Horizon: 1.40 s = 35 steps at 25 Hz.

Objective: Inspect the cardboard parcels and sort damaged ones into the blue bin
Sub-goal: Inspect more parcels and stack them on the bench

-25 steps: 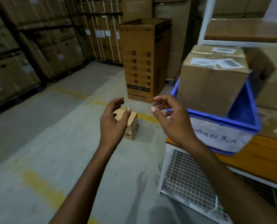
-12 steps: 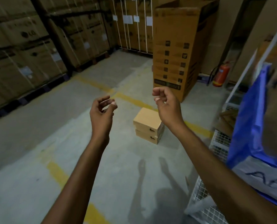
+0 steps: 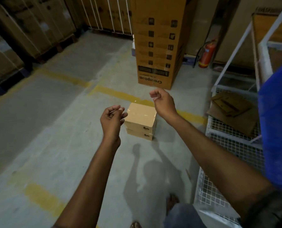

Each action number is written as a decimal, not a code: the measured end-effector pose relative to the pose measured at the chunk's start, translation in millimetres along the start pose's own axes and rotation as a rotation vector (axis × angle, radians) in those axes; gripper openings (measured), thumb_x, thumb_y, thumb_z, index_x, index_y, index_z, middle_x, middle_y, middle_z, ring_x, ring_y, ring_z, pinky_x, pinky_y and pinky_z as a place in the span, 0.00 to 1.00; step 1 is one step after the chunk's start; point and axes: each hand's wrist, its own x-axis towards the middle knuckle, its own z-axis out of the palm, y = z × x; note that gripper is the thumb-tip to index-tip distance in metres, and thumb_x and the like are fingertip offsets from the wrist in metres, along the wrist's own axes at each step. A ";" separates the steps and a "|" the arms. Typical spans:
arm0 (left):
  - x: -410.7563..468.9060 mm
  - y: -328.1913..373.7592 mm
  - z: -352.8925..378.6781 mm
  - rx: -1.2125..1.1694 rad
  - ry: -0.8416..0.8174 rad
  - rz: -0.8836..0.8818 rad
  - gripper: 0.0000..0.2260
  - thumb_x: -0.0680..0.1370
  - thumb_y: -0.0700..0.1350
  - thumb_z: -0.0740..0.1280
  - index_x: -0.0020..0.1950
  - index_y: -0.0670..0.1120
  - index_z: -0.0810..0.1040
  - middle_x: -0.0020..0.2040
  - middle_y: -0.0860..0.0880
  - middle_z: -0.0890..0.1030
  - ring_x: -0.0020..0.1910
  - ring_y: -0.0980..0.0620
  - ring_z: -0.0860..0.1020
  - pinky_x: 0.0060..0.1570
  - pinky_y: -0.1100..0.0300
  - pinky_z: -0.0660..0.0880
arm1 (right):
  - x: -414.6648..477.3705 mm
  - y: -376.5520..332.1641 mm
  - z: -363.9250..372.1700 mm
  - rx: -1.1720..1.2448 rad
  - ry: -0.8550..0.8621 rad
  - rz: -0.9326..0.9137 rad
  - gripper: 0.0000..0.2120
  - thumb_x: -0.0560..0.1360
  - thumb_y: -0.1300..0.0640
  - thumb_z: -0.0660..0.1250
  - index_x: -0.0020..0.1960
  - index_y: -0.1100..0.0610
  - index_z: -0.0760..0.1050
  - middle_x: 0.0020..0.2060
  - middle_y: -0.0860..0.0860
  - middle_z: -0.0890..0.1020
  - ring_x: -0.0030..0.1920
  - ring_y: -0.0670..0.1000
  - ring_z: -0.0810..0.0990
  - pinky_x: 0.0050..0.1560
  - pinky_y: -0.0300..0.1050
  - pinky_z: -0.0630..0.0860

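Two small cardboard parcels (image 3: 141, 120) lie stacked on the concrete floor in the middle of the view. My left hand (image 3: 112, 120) hovers just left of the stack, fingers curled, holding nothing. My right hand (image 3: 163, 102) hangs above the stack's right corner, fingers loosely closed and empty. The blue bin (image 3: 276, 129) fills the right edge, blurred and close; its inside is hidden.
A tall upright carton (image 3: 158, 41) stands behind the stack. A white wire-mesh rack (image 3: 232, 142) at the right holds flattened cardboard (image 3: 232, 111). A red fire extinguisher (image 3: 207, 54) sits by the far wall. Pallets of large boxes (image 3: 22, 30) line the left. Yellow lines cross the floor.
The view has turned left and down, away from the bin and toward the floor stack. Both hands have come lower and nearer the small parcels, fingers curling closed.
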 end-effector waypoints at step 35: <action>414.1 -647.0 163.2 0.092 -0.065 -0.337 0.58 0.67 0.62 0.79 0.84 0.50 0.44 0.82 0.44 0.62 0.75 0.39 0.70 0.73 0.37 0.71 | 367.8 608.1 274.4 -0.353 -0.188 0.141 0.56 0.73 0.36 0.75 0.86 0.53 0.43 0.85 0.51 0.44 0.84 0.55 0.49 0.81 0.51 0.55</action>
